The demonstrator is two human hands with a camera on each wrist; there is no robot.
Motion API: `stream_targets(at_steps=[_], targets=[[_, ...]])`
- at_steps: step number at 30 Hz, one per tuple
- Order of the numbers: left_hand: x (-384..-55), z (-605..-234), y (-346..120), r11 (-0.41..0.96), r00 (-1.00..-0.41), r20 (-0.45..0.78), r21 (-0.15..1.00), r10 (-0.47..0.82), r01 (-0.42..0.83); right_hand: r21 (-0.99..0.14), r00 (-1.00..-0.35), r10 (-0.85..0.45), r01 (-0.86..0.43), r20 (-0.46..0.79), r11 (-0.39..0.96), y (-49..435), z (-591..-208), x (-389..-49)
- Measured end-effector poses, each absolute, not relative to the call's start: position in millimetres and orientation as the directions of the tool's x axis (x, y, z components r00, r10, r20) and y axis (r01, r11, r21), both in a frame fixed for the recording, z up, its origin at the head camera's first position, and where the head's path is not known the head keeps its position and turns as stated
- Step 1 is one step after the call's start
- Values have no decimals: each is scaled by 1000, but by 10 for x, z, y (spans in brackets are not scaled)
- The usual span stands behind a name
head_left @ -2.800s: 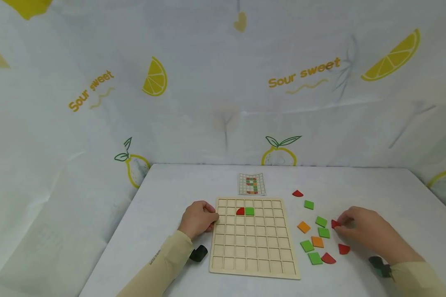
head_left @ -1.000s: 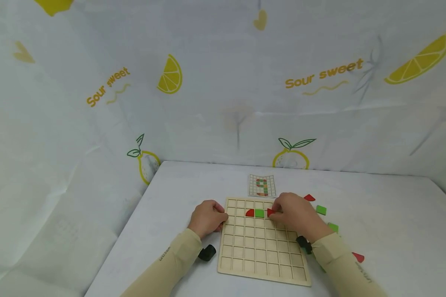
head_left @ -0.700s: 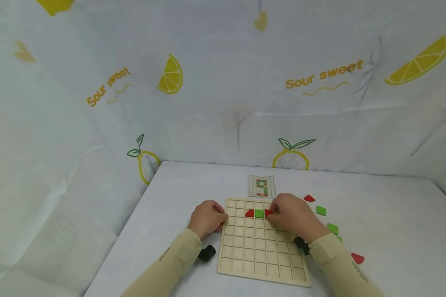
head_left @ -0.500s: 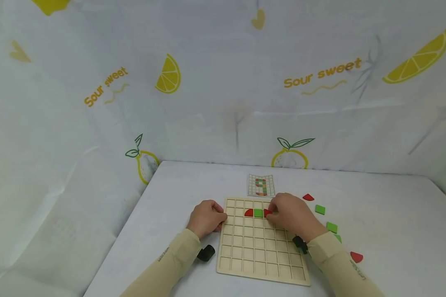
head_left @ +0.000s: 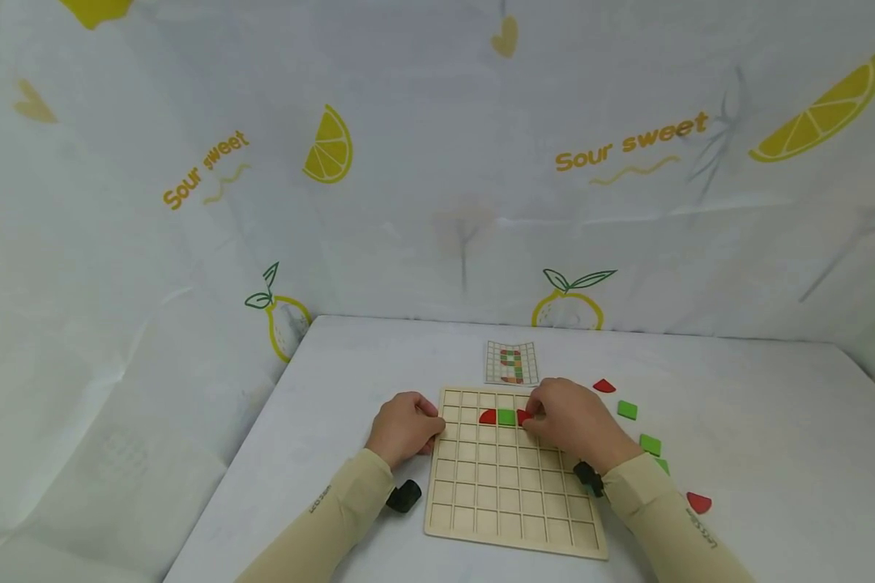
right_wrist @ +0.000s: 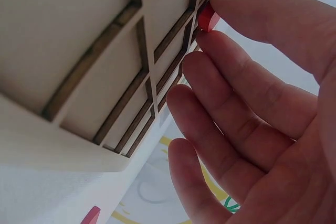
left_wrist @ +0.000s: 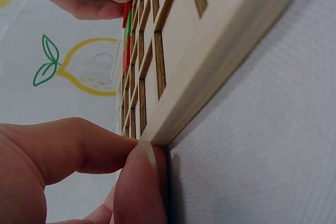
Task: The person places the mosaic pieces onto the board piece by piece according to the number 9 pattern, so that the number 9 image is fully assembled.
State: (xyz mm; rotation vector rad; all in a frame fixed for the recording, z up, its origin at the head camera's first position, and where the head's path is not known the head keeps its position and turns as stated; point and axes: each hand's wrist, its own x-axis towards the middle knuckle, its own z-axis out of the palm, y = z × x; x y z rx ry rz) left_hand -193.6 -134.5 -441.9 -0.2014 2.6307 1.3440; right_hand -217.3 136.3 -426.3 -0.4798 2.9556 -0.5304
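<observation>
A wooden grid board (head_left: 514, 478) lies on the table. My left hand (head_left: 404, 427) pinches its left edge between thumb and fingers, as the left wrist view also shows. In the second row a red quarter-circle tile (head_left: 488, 417) and a green square tile (head_left: 506, 418) sit side by side. Just right of the green one, my right hand (head_left: 572, 417) holds another red quarter-circle tile (right_wrist: 208, 17) between thumb and index finger, at its cell. The other fingers stay loosely bent. Part of that tile is hidden by the fingertips.
Behind the board lies a pattern card (head_left: 510, 363) with a coloured grid. To the right are loose tiles: a red quarter-circle (head_left: 603, 386), a green square (head_left: 627, 410), another green square (head_left: 650, 444) and a red piece (head_left: 698, 503). My right forearm hides some of that area.
The right hand has carried a red quarter-circle tile from the loose tiles leftward to the board, then slightly further left against the green square. The left hand keeps its hold on the board.
</observation>
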Motion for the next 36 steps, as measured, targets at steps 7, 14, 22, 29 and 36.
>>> stream_targets(at_steps=[7, 14, 22, 29, 36], targets=[[-1970, -4441, -1343, 584, -972, -229, 784, -45, -211, -356, -944, -328, -294, -38, 887, 1366, -4240, -2166], [-1991, -4439, -1329, 579, -969, -242, 783, -52, -227, -353, -947, -318, -279, -55, 893, 1381, -4244, -2180], [-1960, -4412, -1330, 587, -970, -237, 780, -46, -219, -376, -948, -315, -275, -47, 885, 1384, -4278, -2176], [-1982, -4443, -1351, 592, -968, -245, 773, -50, -227, -395, -948, -317, -278, -35, 876, 1421, -4262, -2170], [-1979, -4459, -1352, 591, -966, -253, 773, -45, -230, -432, -963, -263, -212, -61, 877, 1732, -4188, -2176]])
